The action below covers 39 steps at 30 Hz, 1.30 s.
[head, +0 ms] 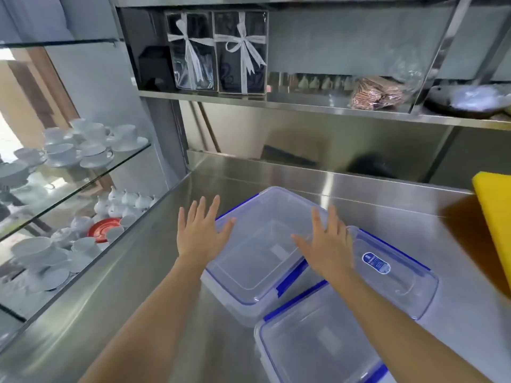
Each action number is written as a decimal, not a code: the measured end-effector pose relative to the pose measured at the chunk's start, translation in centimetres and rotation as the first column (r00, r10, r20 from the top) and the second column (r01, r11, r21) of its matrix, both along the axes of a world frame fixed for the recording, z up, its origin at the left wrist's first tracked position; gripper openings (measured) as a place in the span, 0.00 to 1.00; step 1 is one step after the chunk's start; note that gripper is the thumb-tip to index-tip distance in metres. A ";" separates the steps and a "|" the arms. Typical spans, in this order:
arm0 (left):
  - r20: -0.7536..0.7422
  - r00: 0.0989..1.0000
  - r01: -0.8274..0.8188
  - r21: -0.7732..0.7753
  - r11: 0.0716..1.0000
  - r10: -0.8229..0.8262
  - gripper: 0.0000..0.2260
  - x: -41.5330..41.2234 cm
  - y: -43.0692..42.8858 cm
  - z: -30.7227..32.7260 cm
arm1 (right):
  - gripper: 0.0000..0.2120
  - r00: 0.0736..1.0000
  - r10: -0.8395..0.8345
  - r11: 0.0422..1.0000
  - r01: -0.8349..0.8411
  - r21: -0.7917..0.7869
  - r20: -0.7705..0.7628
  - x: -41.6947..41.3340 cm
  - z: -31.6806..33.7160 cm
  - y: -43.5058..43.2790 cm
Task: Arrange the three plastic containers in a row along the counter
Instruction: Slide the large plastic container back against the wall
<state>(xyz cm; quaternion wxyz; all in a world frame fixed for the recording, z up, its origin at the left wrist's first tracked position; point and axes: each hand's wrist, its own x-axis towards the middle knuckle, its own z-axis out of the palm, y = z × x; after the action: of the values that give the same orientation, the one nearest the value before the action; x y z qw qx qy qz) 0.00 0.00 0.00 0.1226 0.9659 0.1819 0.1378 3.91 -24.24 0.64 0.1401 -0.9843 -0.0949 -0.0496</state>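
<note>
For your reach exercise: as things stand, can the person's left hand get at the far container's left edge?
Probably yes. The left hand is open, its fingers spread beside the far container, with only bare counter around that edge.

- My left hand (200, 233) is spread flat, thumb over the far container (257, 244).
- My right hand (326, 244), fingers splayed, hovers between it and the stickered container (398, 272).
- Third container (318, 341) sits below my right wrist on the counter (138, 299).
- Yellow board (495, 217) far right.
</note>
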 end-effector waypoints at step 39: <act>-0.296 0.922 0.008 -0.633 0.774 -0.251 0.57 4.9 6.8 0.5 | 0.24 0.702 0.544 0.443 0.225 0.868 -0.460 8.1 -0.2 3.2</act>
<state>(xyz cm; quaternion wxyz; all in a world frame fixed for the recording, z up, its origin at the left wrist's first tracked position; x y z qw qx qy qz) 4.88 6.84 0.45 0.4065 0.8900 0.1685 -0.1197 12.02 -21.07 0.41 0.6567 -0.6878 -0.0976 0.2936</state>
